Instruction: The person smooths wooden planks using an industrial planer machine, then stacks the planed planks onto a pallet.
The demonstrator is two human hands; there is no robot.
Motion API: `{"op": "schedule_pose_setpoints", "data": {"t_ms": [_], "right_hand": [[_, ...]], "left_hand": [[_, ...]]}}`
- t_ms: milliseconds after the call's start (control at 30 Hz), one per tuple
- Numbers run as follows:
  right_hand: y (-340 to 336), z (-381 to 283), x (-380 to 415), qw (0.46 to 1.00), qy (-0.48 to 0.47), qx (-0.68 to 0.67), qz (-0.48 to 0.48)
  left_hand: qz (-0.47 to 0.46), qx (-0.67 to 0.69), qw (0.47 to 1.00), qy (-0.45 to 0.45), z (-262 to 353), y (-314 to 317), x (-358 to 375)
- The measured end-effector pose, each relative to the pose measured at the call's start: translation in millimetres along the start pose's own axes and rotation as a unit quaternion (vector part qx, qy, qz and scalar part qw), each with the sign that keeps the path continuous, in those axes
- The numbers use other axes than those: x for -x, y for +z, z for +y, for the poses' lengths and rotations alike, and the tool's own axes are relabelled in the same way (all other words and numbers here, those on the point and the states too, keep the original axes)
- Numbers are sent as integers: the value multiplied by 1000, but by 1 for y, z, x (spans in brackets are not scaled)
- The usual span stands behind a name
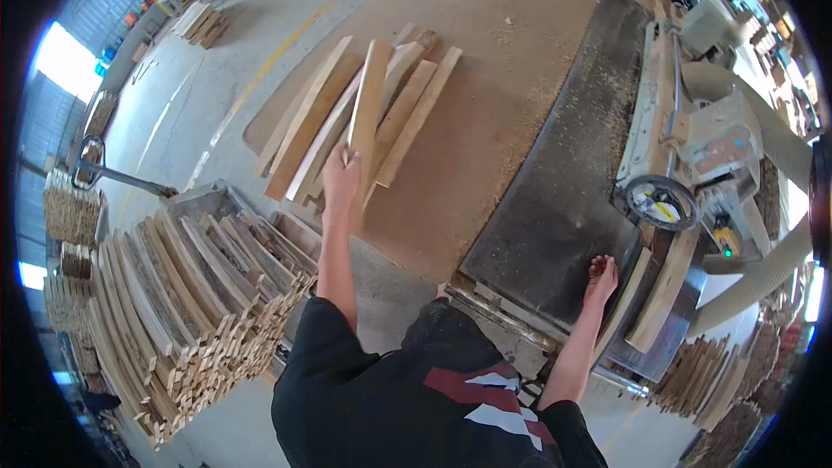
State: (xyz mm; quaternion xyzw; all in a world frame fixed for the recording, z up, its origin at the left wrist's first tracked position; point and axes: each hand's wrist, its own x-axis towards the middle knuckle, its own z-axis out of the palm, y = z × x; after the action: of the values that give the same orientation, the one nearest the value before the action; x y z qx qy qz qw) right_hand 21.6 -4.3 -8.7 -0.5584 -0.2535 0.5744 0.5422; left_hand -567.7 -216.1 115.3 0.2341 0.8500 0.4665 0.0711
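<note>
Here we are, looking down at two busy arms, and the left hand point(341, 178) has the grip: its fingers are closed on the near part of a pale board point(370, 95). That board lies slanted over a loose group of boards point(316, 126), all spread lengthwise on a broad brown surface point(485, 139), well to the left of the machine.

Over to the right hand point(601, 279), and we see the fingers half curled, palm turned upward, with nothing visible in its grasp. It sits at the dark counter point(550, 217) of the machine, just beside a narrow curved board point(626, 302); whether it touches either, we cannot tell. A wider curved board point(666, 290) lies farther right, apart from the narrow one, and beyond its far end we spot a handwheel point(661, 201).

Sawdust point(607, 78) speckles the counter's far half and spills along the brown surface too. Down on our left, what a pile: a big stack of curved boards point(199, 277), ends facing us, with a looped handle point(130, 178) behind it.
</note>
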Motion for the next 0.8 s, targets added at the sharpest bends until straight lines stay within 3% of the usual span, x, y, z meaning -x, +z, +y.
{"op": "schedule_pose_setpoints", "data": {"t_ms": [67, 100, 133, 200, 233, 300, 367, 400, 433, 500, 567, 600, 667, 767, 800], "right_hand": [[-12, 8, 16, 999, 11, -33, -10], [-17, 12, 25, 999, 18, -47, -12], [-20, 15, 38, 999, 23, -40, -22], [-18, 14, 70, 998, 53, -19, -19], [-18, 15, 85, 998, 61, 1, -27], [-25, 19, 113, 993, 104, 13, -61], [-31, 17, 149, 986, 107, 63, -111], [-32, 14, 169, 982, 104, 79, -134], [-33, 4, 191, 973, 118, 110, -162], [-42, -4, 223, 971, 123, 120, -168], [-60, 0, 248, 924, 194, 146, -296], [-65, -3, 259, 935, 189, 128, -273], [-76, -9, 281, 893, 252, 144, -343], [-97, 9, 300, 927, 244, 90, -270], [-109, 16, 300, 932, 257, 72, -245]], "left_hand": [[-51, 221, 961, -156, 12, 31, 41], [-147, 289, 897, -301, 41, 32, 66], [-211, 423, 811, -345, 40, 45, 87], [-299, 557, 716, -296, 56, 68, 128], [-316, 551, 712, -299, 63, 82, 146], [-367, 631, 582, -357, 77, 112, 181], [-397, 561, 622, -376, 92, 134, 215], [-424, 509, 666, -343, 106, 137, 232], [-444, 470, 663, -377, 94, 156, 247], [-474, 378, 727, -323, 103, 170, 278], [-544, 313, 737, -252, 109, 178, 304], [-536, 273, 769, -218, 113, 187, 321], [-503, 207, 832, -109, 106, 209, 361], [-526, 88, 844, 57, 115, 221, 405], [-536, 83, 837, 66, 125, 222, 417]]}}
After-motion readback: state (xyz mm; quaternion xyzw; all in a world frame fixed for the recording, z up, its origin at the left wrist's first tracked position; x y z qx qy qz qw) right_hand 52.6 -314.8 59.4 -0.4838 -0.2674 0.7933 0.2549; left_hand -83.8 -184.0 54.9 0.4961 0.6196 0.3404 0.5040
